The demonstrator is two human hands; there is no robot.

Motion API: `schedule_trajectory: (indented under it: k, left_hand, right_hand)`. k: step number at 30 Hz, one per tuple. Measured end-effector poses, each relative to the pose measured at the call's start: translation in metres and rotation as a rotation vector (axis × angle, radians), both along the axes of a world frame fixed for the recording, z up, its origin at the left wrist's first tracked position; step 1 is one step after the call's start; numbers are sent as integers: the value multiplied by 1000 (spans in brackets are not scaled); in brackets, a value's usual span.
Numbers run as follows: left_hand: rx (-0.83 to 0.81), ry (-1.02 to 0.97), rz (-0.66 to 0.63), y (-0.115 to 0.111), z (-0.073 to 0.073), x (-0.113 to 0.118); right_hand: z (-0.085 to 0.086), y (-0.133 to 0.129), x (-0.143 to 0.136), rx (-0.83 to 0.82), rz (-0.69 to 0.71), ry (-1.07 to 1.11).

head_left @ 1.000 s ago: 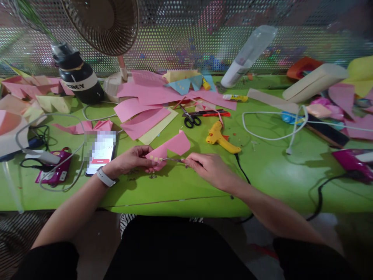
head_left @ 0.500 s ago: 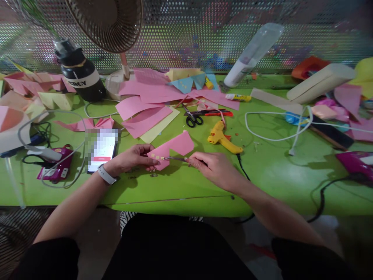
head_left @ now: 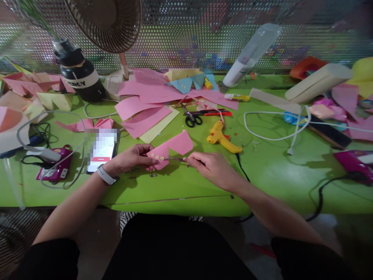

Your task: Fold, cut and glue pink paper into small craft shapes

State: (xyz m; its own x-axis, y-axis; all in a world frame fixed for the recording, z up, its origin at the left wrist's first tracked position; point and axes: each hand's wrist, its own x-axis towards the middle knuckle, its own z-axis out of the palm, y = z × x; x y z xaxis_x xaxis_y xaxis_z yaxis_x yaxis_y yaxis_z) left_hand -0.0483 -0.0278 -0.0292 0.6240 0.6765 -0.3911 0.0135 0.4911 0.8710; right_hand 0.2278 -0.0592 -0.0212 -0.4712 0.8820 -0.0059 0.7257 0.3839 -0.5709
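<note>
My left hand (head_left: 135, 158) pinches the lower left end of a pink paper piece (head_left: 178, 144) with a notched edge. A row of small yellow squares (head_left: 153, 155) sits on that paper near my thumb. Between the thumb and fingers of my right hand (head_left: 208, 165) is a slim metal pair of tweezers (head_left: 175, 158). Its tip touches the paper at the right end of the yellow row; whether it grips a square is too small to tell. Behind the hands lie black-handled scissors (head_left: 193, 118) and a yellow glue gun (head_left: 223, 139).
Pink paper sheets (head_left: 145, 120) and a glue stick (head_left: 237, 97) lie farther back. A phone (head_left: 101, 151) rests left of my hands, near a purple power strip (head_left: 58, 167). A white cable (head_left: 271, 138) loops at right. A fan (head_left: 107, 23) and black bottle (head_left: 80, 76) stand behind.
Both hands hold nearly the same pose. The tweezers' tip stays at the yellow squares, and the whole view has shifted very slightly.
</note>
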Motion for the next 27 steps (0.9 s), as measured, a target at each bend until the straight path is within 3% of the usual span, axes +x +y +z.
schedule_trajectory:
  k: [19, 27]
  left_hand:
    - [13, 12, 15, 0, 0, -1]
    - [-10, 12, -1, 0, 3, -1]
  right_hand:
    - [9, 0, 6, 38, -13, 3]
    - [12, 3, 2, -71, -6, 206]
